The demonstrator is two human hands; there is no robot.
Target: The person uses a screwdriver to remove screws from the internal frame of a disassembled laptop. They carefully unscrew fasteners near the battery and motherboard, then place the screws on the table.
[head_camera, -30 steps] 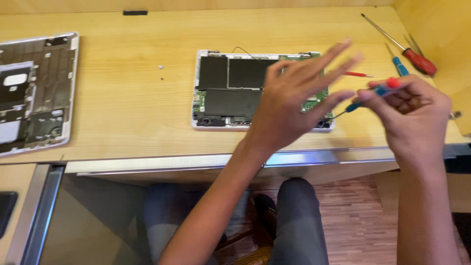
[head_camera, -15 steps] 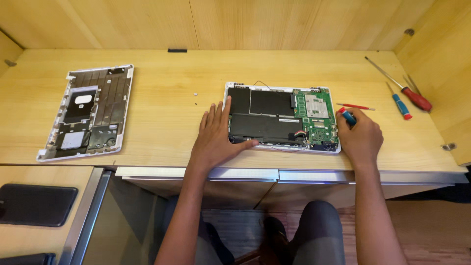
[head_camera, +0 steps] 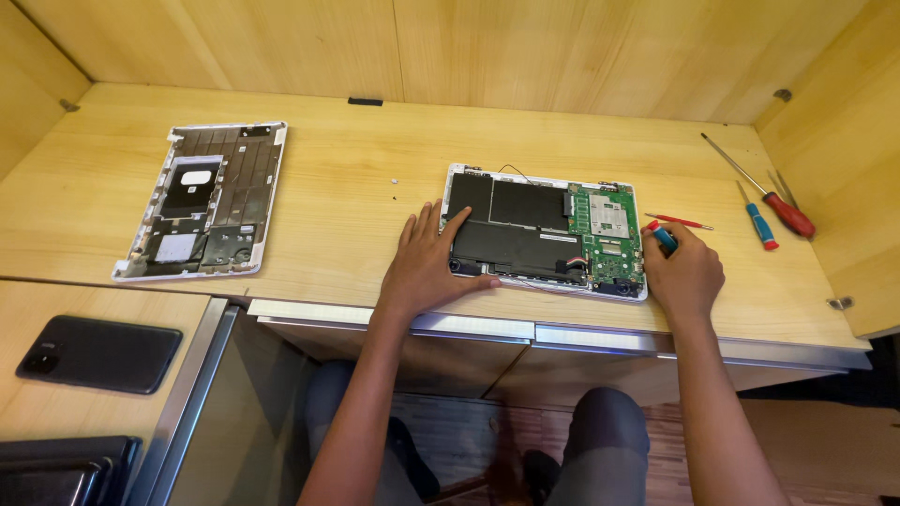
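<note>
1. The opened laptop [head_camera: 548,232] lies near the front edge of the surface [head_camera: 356,201].
2. The left hand [head_camera: 427,267] rests flat and released on its left edge.
3. The right hand [head_camera: 684,275] grips a blue screwdriver [head_camera: 662,234] at its right edge.
4. The removed cover [head_camera: 204,200] lies well left; two more screwdrivers [head_camera: 773,211] lie right.

A removed laptop cover [head_camera: 202,201] lies at the desk's [head_camera: 356,141] left. Two spare screwdrivers [head_camera: 769,197] rest at the right edge. A black phone [head_camera: 98,353] sits on the lower shelf.
</note>
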